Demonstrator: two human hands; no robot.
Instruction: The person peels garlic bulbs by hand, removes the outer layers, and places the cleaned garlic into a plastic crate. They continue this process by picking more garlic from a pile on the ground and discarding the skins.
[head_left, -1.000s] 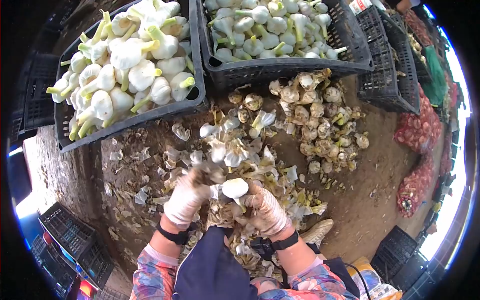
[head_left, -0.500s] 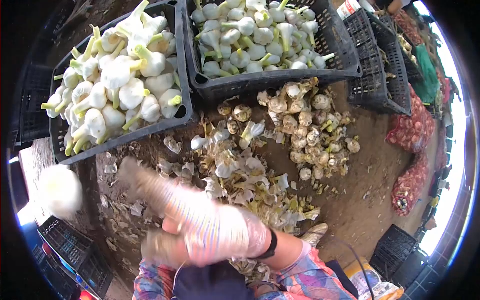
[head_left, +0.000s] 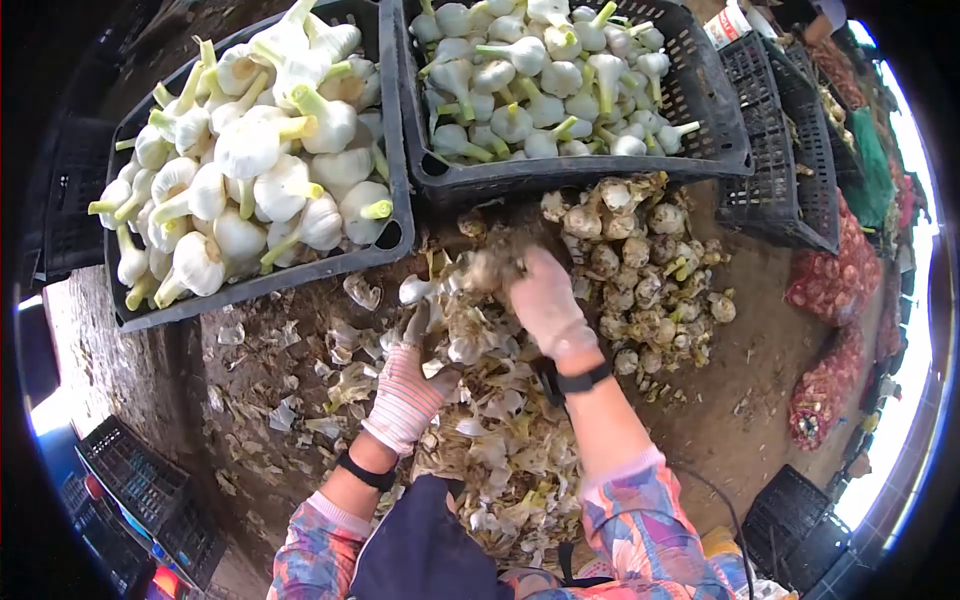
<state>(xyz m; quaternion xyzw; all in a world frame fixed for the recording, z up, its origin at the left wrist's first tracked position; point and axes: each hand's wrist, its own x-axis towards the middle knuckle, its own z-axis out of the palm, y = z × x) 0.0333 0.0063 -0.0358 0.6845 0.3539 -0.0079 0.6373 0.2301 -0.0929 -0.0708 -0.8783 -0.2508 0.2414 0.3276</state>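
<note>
My left hand (head_left: 405,395), in a striped glove with soiled fingertips, reaches over the peelings with its thumb apart and holds nothing. Its fingertips are beside a white garlic bulb (head_left: 415,290). My right hand (head_left: 535,295), also gloved, is over the top of the peelings pile; motion smears its fingers, and what they hold, if anything, is hidden. Papery garlic skins (head_left: 500,430) lie heaped below both hands. To the right hand's right is a pile of small, dirty garlic bulbs (head_left: 650,280).
Two black crates, one at the upper left (head_left: 400,215) and one at the upper middle (head_left: 590,172), hold white garlic with trimmed stems. More crates (head_left: 775,140) and red net sacks (head_left: 835,275) stand at the right. Another black crate (head_left: 150,480) is lower left. Part of another person (head_left: 822,20) shows at the top right.
My hands were close together at the lower middle; they have moved up and apart over the peelings. The blurred white round thing at the far left is gone. The view has shifted slightly.
</note>
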